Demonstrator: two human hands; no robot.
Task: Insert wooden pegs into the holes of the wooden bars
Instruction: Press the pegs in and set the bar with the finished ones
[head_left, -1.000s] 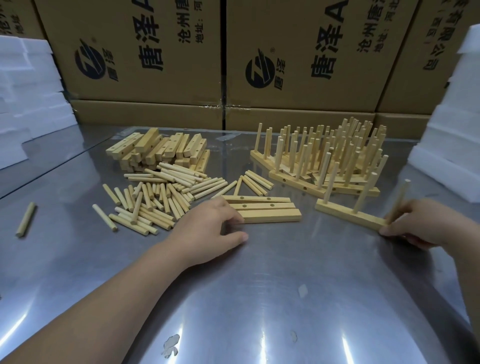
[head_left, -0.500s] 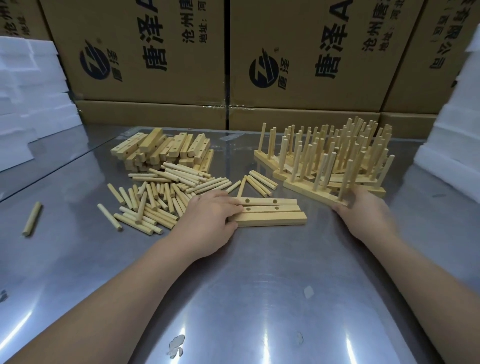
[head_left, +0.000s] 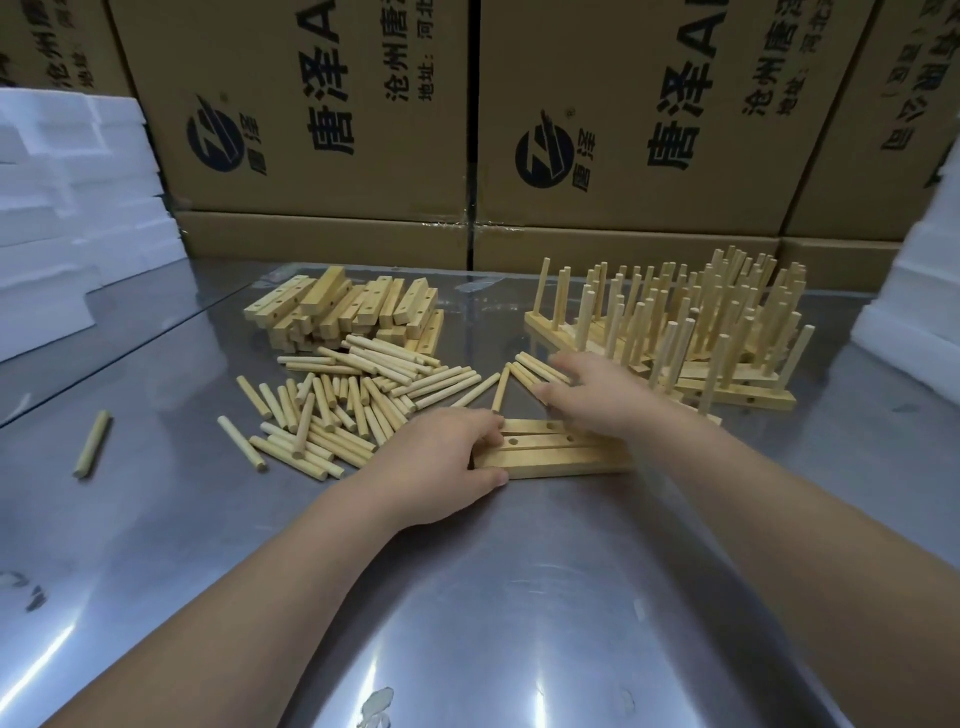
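Note:
Three drilled wooden bars (head_left: 556, 453) lie side by side on the steel table, in front of me. My left hand (head_left: 441, 462) grips their left end, fingers on top and thumb against the near side. My right hand (head_left: 592, 395) reaches across them with fingers spread over a few loose pegs (head_left: 530, 371) just behind the bars; whether it holds one is blurred. A heap of loose pegs (head_left: 343, 410) lies to the left. Finished bars with upright pegs (head_left: 696, 332) crowd the back right.
A stack of empty drilled bars (head_left: 348, 312) sits behind the peg heap. One stray peg (head_left: 92, 442) lies far left. Cardboard boxes (head_left: 332, 119) wall off the back. White foam blocks stand at the left (head_left: 62, 208) and right (head_left: 919, 291) edges.
My right hand left the finished bar by the pile at the back right and swung left to the loose pegs behind the three bars. My left hand stayed on the bars.

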